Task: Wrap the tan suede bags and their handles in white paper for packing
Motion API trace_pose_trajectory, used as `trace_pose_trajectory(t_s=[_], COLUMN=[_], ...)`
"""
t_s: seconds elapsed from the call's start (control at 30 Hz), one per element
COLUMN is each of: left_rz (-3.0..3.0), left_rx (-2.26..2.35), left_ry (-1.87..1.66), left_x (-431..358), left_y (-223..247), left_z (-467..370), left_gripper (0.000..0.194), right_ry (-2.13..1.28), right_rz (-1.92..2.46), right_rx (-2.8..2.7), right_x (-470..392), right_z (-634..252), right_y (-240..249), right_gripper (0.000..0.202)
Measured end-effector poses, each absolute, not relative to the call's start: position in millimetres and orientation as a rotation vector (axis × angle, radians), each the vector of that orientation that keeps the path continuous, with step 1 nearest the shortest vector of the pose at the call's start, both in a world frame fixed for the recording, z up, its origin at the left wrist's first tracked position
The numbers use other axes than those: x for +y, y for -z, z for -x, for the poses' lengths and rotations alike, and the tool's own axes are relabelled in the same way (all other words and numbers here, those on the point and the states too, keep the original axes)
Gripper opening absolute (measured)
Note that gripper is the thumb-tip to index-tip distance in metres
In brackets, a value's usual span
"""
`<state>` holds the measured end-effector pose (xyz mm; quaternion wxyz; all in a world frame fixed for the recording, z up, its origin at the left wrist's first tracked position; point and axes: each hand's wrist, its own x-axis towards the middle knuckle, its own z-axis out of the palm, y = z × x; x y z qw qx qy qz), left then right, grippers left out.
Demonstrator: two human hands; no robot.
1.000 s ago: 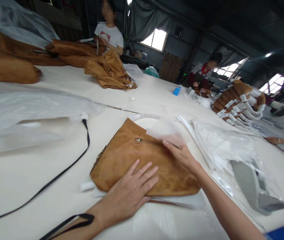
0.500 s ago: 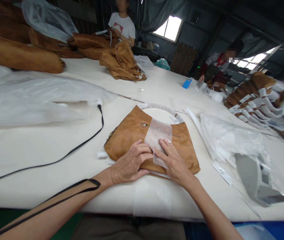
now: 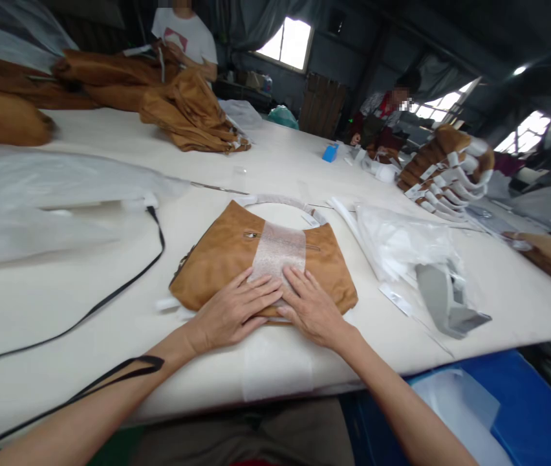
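A tan handbag [image 3: 212, 259] lies flat on the white table [image 3: 125, 349] in front of me, its wrapped handle [image 3: 280, 199] pointing away. A strip of translucent foam wrap [image 3: 280, 243] runs down the middle of the bag, across its zipper. My left hand [image 3: 237, 307] rests on the lower middle of the bag, fingers stretched out over the wrap's lower part. Beside it my right hand [image 3: 312, 307] lies flat, its fingers on the wrap too. The fingertips of both hands nearly meet. The wrap's lower end is hidden under them.
Clear plastic bags [image 3: 396, 233] and a grey dispenser-like object [image 3: 443, 301] lie to the right. Stacked tan bags [image 3: 443, 168] stand farther back. A black strap [image 3: 120, 291] crosses the left side. Two people work across the table, near a tan bag pile [image 3: 191, 113]. A blue surface [image 3: 532, 414] is lower right.
My left fingers, curled at the wrap's edge before, are now straightened and flat on it. My right hand stays on the wrap, slightly lower on the bag. The view has turned to the right.
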<state>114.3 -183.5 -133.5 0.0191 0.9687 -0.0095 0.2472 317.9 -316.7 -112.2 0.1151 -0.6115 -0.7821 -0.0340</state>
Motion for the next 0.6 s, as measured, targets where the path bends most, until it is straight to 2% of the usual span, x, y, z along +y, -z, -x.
trace_pose_trajectory(t_s=[0.23,0.43,0.5,0.6], left_rz=[-3.066,-3.032,-2.985,-2.928], left_rx=[-0.157,-0.177,-0.135,-0.067], left_ry=[-0.909,-0.939,-0.908,-0.848], left_x=[-171,-164,-164,-165], left_y=[140,143,143,142], left_z=[-120,-123,-123,-122], left_gripper=[0.061,0.06,0.061,0.059], right_ry=[0.153,0.001,-0.029,-0.026], right_rz=[1.887,1.812,1.832,1.868], right_rx=[-2.158,-2.119,-2.058,-1.947], right_x=[-366,-421,-430,-432], right_z=[-304,-291,-287,-282], right_y=[121,125,132,142], right_gripper=[0.06,0.067,0.064,0.049])
